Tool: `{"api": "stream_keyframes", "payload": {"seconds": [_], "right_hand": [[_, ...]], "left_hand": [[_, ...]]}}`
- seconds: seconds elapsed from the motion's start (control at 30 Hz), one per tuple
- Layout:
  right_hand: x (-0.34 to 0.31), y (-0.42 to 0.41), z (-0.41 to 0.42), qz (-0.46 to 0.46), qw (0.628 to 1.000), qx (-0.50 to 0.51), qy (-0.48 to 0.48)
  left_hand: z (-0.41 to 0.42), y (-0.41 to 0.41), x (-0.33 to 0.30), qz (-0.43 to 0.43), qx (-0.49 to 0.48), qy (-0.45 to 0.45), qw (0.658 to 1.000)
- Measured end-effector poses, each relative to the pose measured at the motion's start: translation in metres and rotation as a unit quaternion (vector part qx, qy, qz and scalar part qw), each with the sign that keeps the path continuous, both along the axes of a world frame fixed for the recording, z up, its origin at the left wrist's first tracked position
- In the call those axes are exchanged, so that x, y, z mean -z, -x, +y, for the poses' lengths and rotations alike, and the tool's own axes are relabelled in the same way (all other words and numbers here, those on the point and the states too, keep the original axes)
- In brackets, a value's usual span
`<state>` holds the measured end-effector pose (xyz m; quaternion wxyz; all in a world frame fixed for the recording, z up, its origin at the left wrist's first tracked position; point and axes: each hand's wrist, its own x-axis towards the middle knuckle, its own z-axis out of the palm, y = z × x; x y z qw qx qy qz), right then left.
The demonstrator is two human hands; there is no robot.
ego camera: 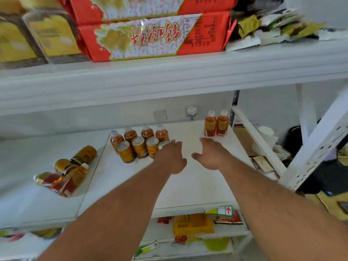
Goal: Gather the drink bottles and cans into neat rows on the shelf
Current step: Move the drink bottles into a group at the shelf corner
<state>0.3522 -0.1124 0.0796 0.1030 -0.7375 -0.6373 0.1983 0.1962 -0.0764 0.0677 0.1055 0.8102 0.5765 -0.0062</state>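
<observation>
On the white shelf (188, 185) a row of upright tea bottles (146, 133) stands behind a row of yellow cans (139, 146). My left hand (172, 157) reaches to the right end of the can row and covers most of the last can (162, 144); whether it grips the can is hidden. My right hand (211, 154) hovers open over the bare shelf, just in front of two upright tea bottles (216, 124) at the back right. A loose heap of bottles and cans (66, 172) lies on its side at the left.
An upper shelf (169, 76) overhangs close above, loaded with red packages (154, 38) and yellow boxes. A white upright post (316, 147) stands at the right. Snack packets (194, 224) sit on the lower shelf. A small white fitting (192, 111) is on the back wall.
</observation>
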Motion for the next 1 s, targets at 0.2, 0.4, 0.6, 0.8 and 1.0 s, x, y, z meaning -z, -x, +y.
{"api": "stream_keyframes", "payload": {"seconds": [0.2, 0.4, 0.6, 0.8, 1.0], "right_hand": [[-0.006, 0.024, -0.016, -0.011, 0.999, -0.033, 0.007], [0.002, 0.039, -0.033, 0.022, 0.998, -0.051, 0.002], [0.004, 0.065, -0.04, 0.039, 0.997, -0.064, 0.004], [-0.001, 0.112, -0.026, 0.049, 0.997, -0.053, -0.004], [-0.001, 0.159, -0.006, 0.048, 0.999, -0.012, -0.008]], "left_hand": [[-0.032, 0.043, -0.011, -0.036, -0.066, -0.028, 0.997], [-0.065, 0.074, -0.011, -0.065, -0.111, -0.006, 0.992], [-0.077, 0.112, -0.002, -0.049, -0.146, 0.001, 0.988], [-0.055, 0.159, -0.004, -0.053, -0.147, -0.005, 0.988], [-0.019, 0.207, -0.007, -0.07, -0.132, -0.002, 0.989]]}}
